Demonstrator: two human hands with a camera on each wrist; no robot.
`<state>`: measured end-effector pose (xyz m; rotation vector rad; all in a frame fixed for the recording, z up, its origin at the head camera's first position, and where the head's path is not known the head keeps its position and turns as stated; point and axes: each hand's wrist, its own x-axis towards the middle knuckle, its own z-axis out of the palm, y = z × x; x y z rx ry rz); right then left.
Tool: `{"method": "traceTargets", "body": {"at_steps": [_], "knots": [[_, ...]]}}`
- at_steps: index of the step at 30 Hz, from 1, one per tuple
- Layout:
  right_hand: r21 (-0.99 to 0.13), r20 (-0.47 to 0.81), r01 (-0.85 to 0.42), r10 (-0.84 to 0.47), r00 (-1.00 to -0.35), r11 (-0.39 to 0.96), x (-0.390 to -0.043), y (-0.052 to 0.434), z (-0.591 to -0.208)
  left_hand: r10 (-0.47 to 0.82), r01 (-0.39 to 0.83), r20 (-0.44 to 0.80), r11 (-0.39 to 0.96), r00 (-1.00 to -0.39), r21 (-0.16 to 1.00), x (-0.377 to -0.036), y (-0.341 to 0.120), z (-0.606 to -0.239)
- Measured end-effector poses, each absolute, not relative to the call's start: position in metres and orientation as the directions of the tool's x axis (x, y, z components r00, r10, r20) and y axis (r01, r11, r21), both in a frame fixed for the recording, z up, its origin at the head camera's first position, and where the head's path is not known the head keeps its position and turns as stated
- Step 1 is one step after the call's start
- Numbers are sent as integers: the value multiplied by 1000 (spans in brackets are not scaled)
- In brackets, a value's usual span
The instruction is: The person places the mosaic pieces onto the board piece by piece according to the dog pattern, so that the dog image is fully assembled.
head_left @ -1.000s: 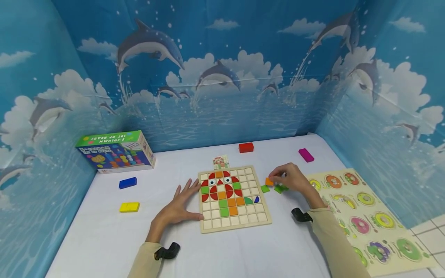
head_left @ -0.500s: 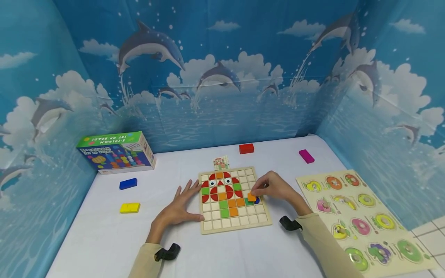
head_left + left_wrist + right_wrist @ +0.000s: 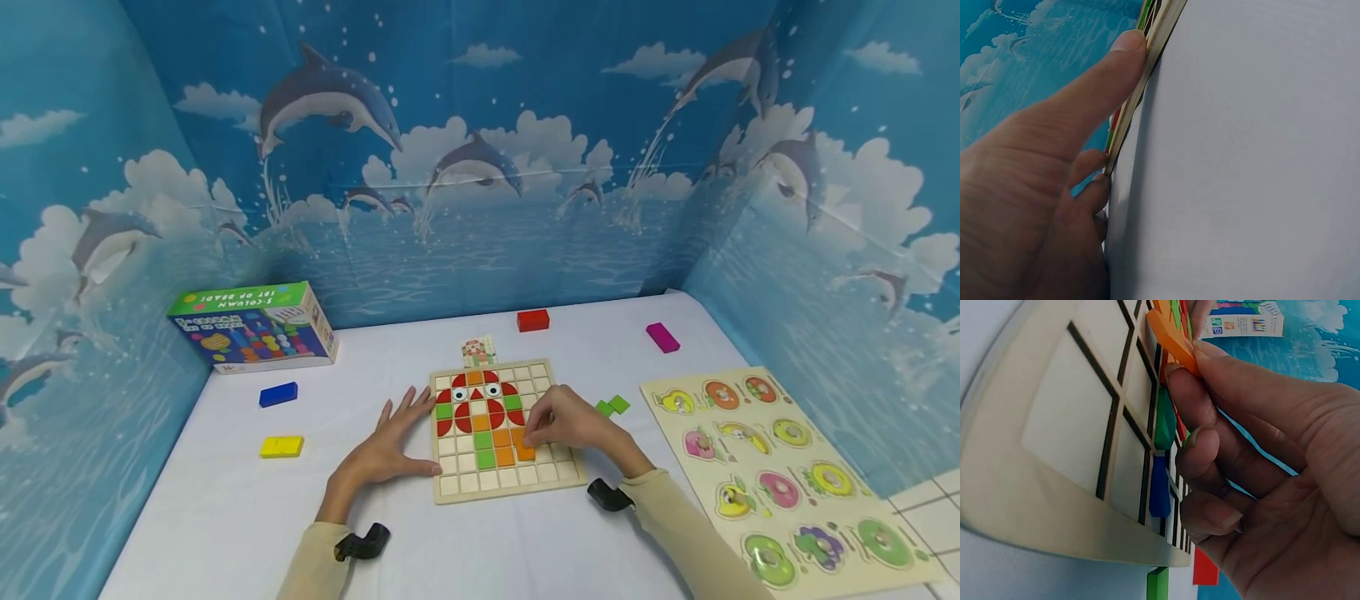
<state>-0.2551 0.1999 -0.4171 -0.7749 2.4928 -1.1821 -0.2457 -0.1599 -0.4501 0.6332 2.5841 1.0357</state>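
My left hand (image 3: 386,446) lies spread at the left edge of a wooden grid board (image 3: 508,477), thumb and fingertips touching its rim. In the left wrist view the straight thumb (image 3: 1100,81) presses on that edge. My right hand (image 3: 570,421) pinches an orange square tile (image 3: 1172,340) between thumb and index finger, tilted over the board's lower right part. Red, green and orange pieces with two eye pieces (image 3: 492,390) fill cells of the board. A dark green piece (image 3: 1165,419) and a blue piece (image 3: 1159,486) lie on it, hidden by my right hand in the head view.
A small picture card (image 3: 479,351) lies behind the board, loose green tiles (image 3: 618,404) to its right. Around stand a toy box (image 3: 255,329) and blue (image 3: 278,394), yellow (image 3: 282,447), red (image 3: 533,320) and magenta (image 3: 663,337) blocks. A fruit-and-vegetable puzzle (image 3: 832,508) lies right.
My right hand has carried the orange tile left from beside the green tiles, across the board, to just below the row of orange tiles. My left hand has stayed at the board's edge.
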Motion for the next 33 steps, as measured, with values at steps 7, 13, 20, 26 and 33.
{"method": "traceTargets", "body": {"at_steps": [7, 13, 20, 26, 33], "knots": [[-746, 3, -409, -613, -790, 525, -251, 193, -414, 494, 292, -98, 650, -864, 701, -246, -162, -450], [-730, -5, -412, -606, -795, 546, -248, 191, -411, 505, 302, -94, 643, -858, 704, -247, -161, -449], [-719, -12, -404, -592, -806, 565, -248, 189, -415, 505, 300, -97, 645, -858, 703, -248, -160, -451], [-729, 45, -428, -587, -808, 534, -251, 199, -412, 509, 308, -81, 632, -857, 711, -247, -158, -452], [-711, 150, -448, -505, -850, 542, -262, 245, -414, 505, 309, -82, 640, -859, 703, -246, -159, -450]]}}
